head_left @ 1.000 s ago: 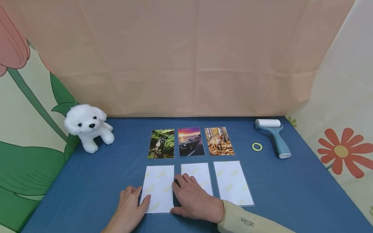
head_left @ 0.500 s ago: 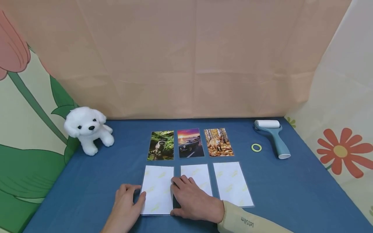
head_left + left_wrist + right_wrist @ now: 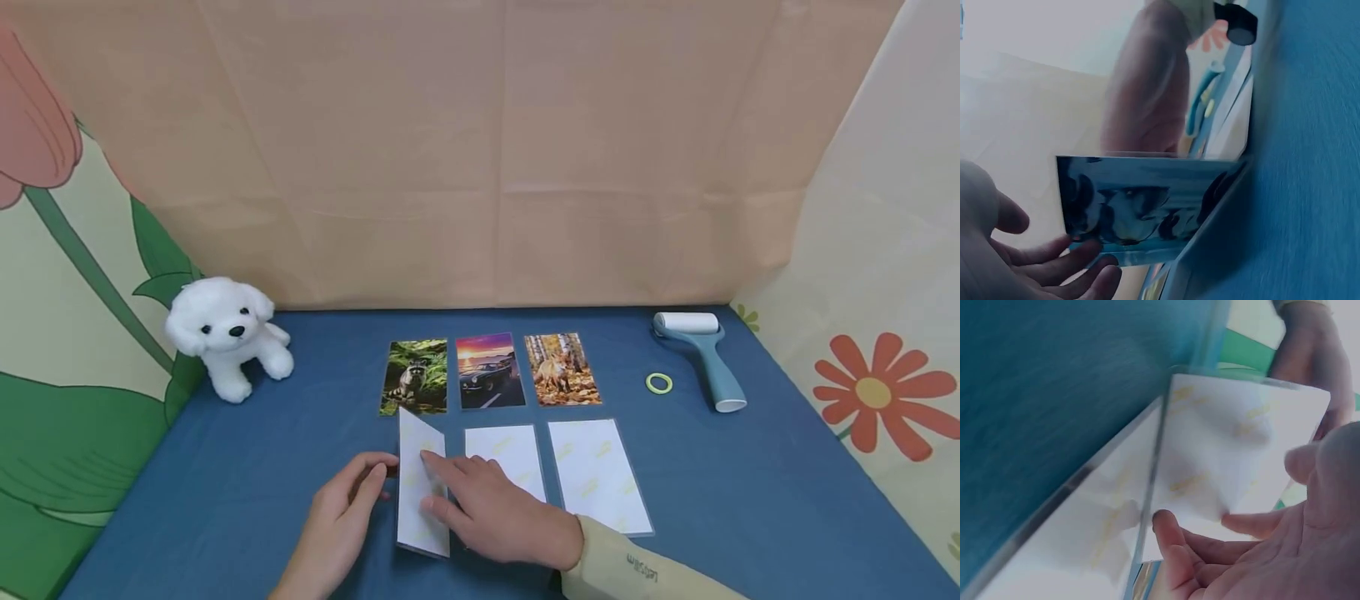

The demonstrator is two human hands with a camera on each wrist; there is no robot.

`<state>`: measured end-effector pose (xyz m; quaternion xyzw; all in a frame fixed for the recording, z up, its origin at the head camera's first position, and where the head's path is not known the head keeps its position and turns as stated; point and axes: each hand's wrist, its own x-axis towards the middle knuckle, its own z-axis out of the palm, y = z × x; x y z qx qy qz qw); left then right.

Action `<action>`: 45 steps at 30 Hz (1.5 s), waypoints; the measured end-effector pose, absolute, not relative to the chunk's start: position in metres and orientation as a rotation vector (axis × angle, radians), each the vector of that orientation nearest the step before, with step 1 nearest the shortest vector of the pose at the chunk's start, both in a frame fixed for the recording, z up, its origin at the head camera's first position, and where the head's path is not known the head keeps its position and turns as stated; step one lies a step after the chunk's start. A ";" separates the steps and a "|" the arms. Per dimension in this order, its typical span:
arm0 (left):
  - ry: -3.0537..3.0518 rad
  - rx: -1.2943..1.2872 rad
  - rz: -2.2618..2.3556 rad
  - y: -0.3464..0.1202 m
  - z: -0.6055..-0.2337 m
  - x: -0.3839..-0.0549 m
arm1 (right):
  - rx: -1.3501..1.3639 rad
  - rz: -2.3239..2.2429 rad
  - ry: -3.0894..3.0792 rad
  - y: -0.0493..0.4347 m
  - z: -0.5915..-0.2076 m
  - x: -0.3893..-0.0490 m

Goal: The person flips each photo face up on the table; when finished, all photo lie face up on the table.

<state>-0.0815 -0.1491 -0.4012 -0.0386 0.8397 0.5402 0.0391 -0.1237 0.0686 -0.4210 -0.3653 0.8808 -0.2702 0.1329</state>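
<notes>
A photo card point(image 3: 414, 508) in a clear sleeve stands tilted up on its right long edge, white back toward the right. Its picture side, with several dark-and-white shapes like penguins, shows in the left wrist view point(image 3: 1135, 203). My left hand point(image 3: 333, 512) is at the card's raised left edge, its loosely extended fingers at the picture side and the thumb apart. From the right, my right hand point(image 3: 510, 517) touches the white back with an extended index finger, thumb spread. Two more white-backed cards, the middle one point(image 3: 506, 446) and the right one point(image 3: 600, 471), lie flat beside it.
Behind lie three picture cards: a raccoon point(image 3: 415, 375), a car point(image 3: 491, 371) and a fox point(image 3: 562, 369). A white plush dog point(image 3: 232, 333) sits at the back left. A yellow-green ring point(image 3: 659, 374) and a lint roller point(image 3: 708, 358) lie at the right.
The left card has gone from lying flat to standing tilted up, its left edge raised. My left hand has moved right with it; my right fingers have come onto its white back.
</notes>
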 end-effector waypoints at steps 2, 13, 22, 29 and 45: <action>2.543 -0.083 1.684 -0.144 -0.402 -0.082 | -1.001 -0.877 2.490 0.070 -0.417 -0.124; 2.685 0.201 1.426 -0.131 -0.422 -0.083 | -0.796 -1.156 2.223 0.086 -0.401 -0.131; 2.696 0.276 1.200 -0.129 -0.436 -0.081 | -0.660 -1.291 2.098 0.097 -0.399 -0.132; 2.723 0.304 1.117 -0.129 -0.441 -0.080 | -0.621 -1.431 2.075 0.106 -0.398 -0.127; 2.679 0.180 1.114 -0.126 -0.436 -0.082 | -0.542 -1.578 2.214 0.112 -0.395 -0.121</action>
